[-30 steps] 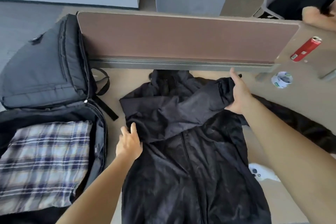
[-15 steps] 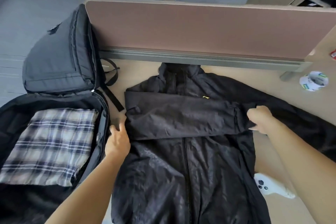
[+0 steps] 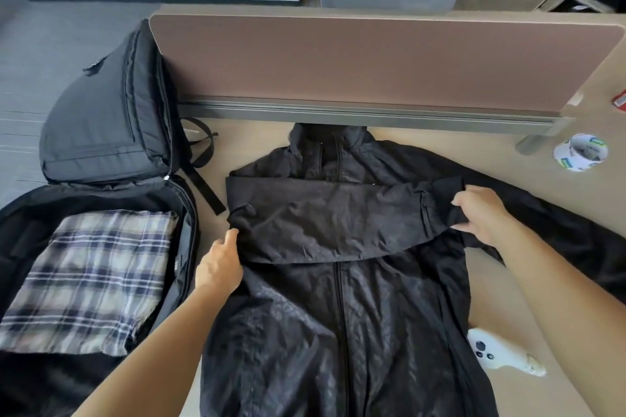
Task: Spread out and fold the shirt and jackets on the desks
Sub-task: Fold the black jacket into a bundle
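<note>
Black jacket (image 3: 338, 332) lying front-up on the table (image 3: 257, 145), zip closed, collar toward the divider panel (image 3: 372, 57). The step in hand appears to be the first sleeve fold: the folded sleeve (image 3: 325, 223), from the side at the person's left, lies straight across the chest. The left hand (image 3: 220, 267) rests on the jacket at the shoulder end of that fold, fingers relaxed and gripping nothing, thumb raised against the crease. The right hand (image 3: 484, 217) has its fingers curled round the cuff end of the folded sleeve, holding it just off the cloth at the jacket's opposite edge. The other sleeve (image 3: 559, 223) trails unfolded to the right across the table. An open backpack (image 3: 108, 105) to the left holds a plaid shirt (image 3: 91, 278), folded, so the task seems partly done. A tape roll (image 3: 580, 152) stands near the divider's end; a white controller (image 3: 501, 354) lies just beside the jacket's right edge. The next move probably calls for laying the cuff flat without disturbing the crease, then bringing the other sleeve across; the thin, slippery-looking fabric may slide unless it is pressed down.
</note>
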### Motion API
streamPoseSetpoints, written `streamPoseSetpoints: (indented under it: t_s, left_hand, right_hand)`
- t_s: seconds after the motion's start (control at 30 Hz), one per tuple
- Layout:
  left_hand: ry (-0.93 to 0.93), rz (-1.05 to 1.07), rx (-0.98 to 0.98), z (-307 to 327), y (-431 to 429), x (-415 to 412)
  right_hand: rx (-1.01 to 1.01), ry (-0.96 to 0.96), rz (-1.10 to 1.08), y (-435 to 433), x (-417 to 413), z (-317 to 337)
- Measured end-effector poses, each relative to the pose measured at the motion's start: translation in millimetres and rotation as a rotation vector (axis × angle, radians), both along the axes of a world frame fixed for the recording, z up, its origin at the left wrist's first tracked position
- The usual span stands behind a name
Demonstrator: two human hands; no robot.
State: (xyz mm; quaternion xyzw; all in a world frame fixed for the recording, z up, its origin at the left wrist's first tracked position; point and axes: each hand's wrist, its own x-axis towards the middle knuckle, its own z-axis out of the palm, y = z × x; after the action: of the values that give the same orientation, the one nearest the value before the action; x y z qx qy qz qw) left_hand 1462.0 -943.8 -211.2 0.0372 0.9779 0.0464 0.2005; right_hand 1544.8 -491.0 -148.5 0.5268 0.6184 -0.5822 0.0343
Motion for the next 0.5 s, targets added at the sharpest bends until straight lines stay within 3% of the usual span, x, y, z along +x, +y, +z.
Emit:
streamPoseSetpoints:
  t_s: [0.1, 0.23, 0.43, 0.5]
  left_hand:
    - [-0.021, 0.107, 0.065, -0.1, -9.1, -7.7]
    - [-0.190, 0.316, 0.253, -2.0, -17.6, -17.2]
    - [-0.194, 0.279, 0.140, -2.4, -17.0, -10.8]
    - [-0.168, 0.248, 0.118, -4.3, -16.1, -5.5]
  right_hand:
    - [0.087, -0.084, 0.111, -4.7, 6.7, -7.3]
    - [0.252, -0.096, 0.242, -10.4, 7.9, -8.1]
    - [0.356, 0.197, 0.149, -6.9, -8.7, 13.9]
    - [0.373, 0.179, 0.128, 1.6, -5.3, 5.1]
